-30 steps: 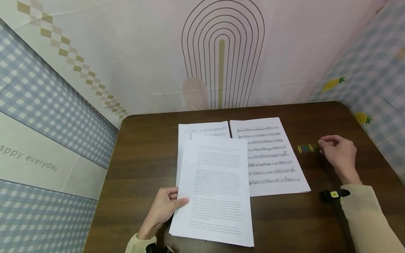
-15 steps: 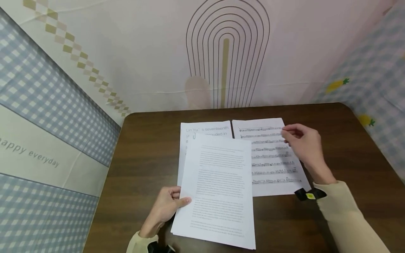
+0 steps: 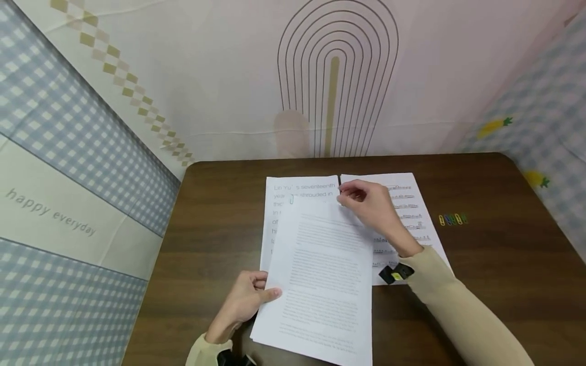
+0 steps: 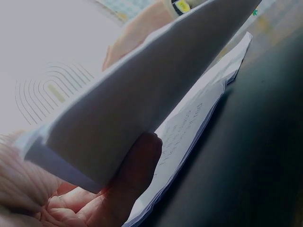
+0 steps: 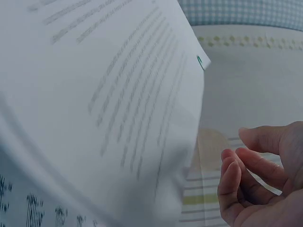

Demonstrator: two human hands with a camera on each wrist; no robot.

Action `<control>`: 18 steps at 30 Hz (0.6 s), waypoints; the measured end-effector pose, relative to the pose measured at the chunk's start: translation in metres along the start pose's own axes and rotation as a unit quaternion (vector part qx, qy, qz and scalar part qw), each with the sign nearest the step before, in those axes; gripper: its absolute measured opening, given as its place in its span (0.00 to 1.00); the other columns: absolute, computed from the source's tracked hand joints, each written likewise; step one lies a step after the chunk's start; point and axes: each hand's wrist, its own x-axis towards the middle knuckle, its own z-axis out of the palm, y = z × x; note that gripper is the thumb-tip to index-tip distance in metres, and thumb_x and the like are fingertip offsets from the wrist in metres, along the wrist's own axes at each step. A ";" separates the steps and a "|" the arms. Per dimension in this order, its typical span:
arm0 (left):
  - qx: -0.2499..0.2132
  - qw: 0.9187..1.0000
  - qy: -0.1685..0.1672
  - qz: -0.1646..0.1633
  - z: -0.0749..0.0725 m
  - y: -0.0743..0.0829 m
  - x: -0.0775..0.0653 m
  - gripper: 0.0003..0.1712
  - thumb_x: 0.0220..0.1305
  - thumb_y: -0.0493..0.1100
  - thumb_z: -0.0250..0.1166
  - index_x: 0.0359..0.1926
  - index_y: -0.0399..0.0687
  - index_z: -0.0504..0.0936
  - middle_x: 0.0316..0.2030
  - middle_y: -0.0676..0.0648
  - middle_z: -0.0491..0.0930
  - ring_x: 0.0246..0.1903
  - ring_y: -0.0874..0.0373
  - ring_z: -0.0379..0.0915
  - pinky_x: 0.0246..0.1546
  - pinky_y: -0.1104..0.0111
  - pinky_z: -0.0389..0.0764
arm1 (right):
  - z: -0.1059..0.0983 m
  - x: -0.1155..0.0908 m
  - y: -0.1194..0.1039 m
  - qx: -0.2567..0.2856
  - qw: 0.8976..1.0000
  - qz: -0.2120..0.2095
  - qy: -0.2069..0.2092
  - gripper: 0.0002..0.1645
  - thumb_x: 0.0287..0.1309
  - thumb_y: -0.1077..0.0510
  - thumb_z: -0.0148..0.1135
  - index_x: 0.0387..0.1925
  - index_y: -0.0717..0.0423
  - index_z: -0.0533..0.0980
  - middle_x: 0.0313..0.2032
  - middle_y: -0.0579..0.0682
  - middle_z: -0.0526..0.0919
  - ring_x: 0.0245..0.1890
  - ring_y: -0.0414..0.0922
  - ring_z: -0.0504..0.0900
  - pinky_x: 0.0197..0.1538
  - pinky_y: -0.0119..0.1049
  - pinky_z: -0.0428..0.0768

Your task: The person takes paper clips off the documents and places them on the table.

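Note:
My left hand [image 3: 247, 302] grips the lower left edge of a stack of printed sheets [image 3: 320, 284], thumb on top. In the left wrist view the sheets [image 4: 113, 99] are lifted at a tilt above other paper. A green paper clip [image 5: 200, 62] sits at the stack's top left corner. My right hand [image 3: 373, 203] is by the stack's top right corner, thumb and fingertips drawn close together. In the right wrist view that hand [image 5: 260, 175] has bent fingers beside the top edge of the sheets; I cannot tell whether a small thing is between them.
Under the stack lies a large-print page [image 3: 270, 218]. A music score [image 3: 405, 201] lies beside it, partly behind my right arm. Several coloured paper clips [image 3: 453, 219] form a row at the right on the brown table [image 3: 210, 229]. A patterned cloth backdrop [image 3: 229, 91] stands behind.
My right hand has moved left from the row of paper clips, across the music score, to the held stack's top right corner. My left hand keeps its grip on the sheets.

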 end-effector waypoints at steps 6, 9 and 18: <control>-0.002 1.000 -0.014 0.002 -0.001 -0.001 -0.002 0.16 0.65 0.27 0.73 0.52 0.23 0.87 0.37 0.30 0.92 0.32 0.49 0.92 0.32 0.64 0.90 | 0.026 0.013 -0.010 0.002 0.999 -0.034 -0.038 0.12 0.66 0.63 0.74 0.49 0.63 0.89 0.39 0.57 0.92 0.37 0.45 0.83 0.43 0.27 0.78; -0.001 1.000 -0.016 0.000 -0.001 -0.002 -0.003 0.16 0.65 0.27 0.73 0.53 0.23 0.87 0.37 0.31 0.93 0.32 0.50 0.92 0.33 0.64 0.90 | 0.037 0.017 -0.014 0.003 0.997 -0.050 -0.056 0.13 0.65 0.63 0.74 0.50 0.63 0.89 0.40 0.56 0.93 0.37 0.44 0.85 0.44 0.29 0.80; 0.005 1.000 -0.015 -0.002 -0.001 -0.004 -0.005 0.16 0.66 0.28 0.73 0.54 0.25 0.88 0.37 0.33 0.93 0.32 0.51 0.92 0.33 0.64 0.90 | 0.060 0.024 -0.029 0.001 0.991 -0.070 -0.111 0.15 0.65 0.62 0.74 0.53 0.60 0.89 0.44 0.55 0.94 0.43 0.48 0.88 0.50 0.39 0.83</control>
